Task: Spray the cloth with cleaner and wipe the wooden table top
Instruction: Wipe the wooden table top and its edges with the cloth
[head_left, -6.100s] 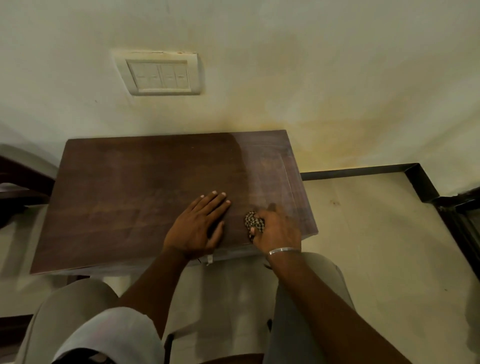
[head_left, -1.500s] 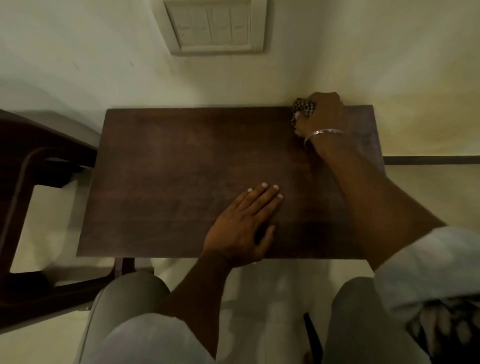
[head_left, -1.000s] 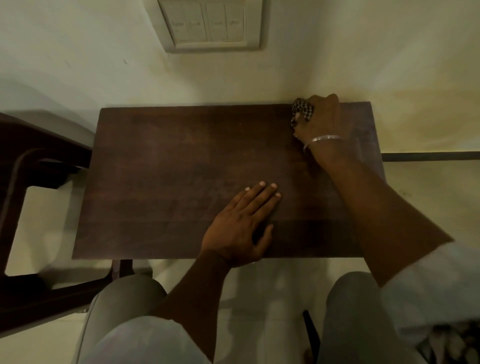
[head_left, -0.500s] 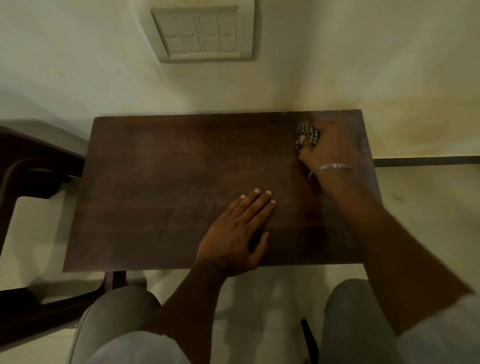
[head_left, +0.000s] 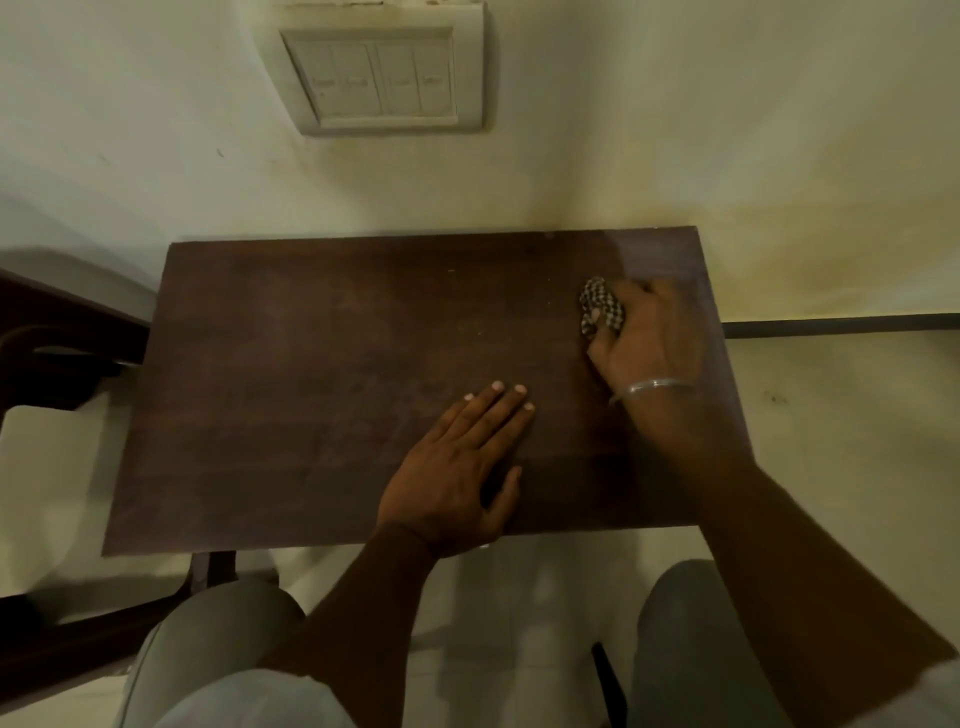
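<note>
A dark wooden table top (head_left: 322, 384) stands against the wall in front of my knees. My right hand (head_left: 649, 338) grips a bunched black-and-white checked cloth (head_left: 601, 307) and presses it on the table's right side, a little back from the far edge. A metal bangle sits on that wrist. My left hand (head_left: 462, 467) lies flat on the wood near the front edge, fingers straight and together. No spray bottle is in view.
A switch plate (head_left: 384, 78) is fixed to the wall above the table. Dark wooden furniture (head_left: 57, 353) stands close on the left. Pale floor and a dark skirting strip (head_left: 841, 326) lie to the right. My knees are under the table's front edge.
My right hand has drawn the cloth from the far right corner back toward me along the right side. My left hand has stayed flat in place.
</note>
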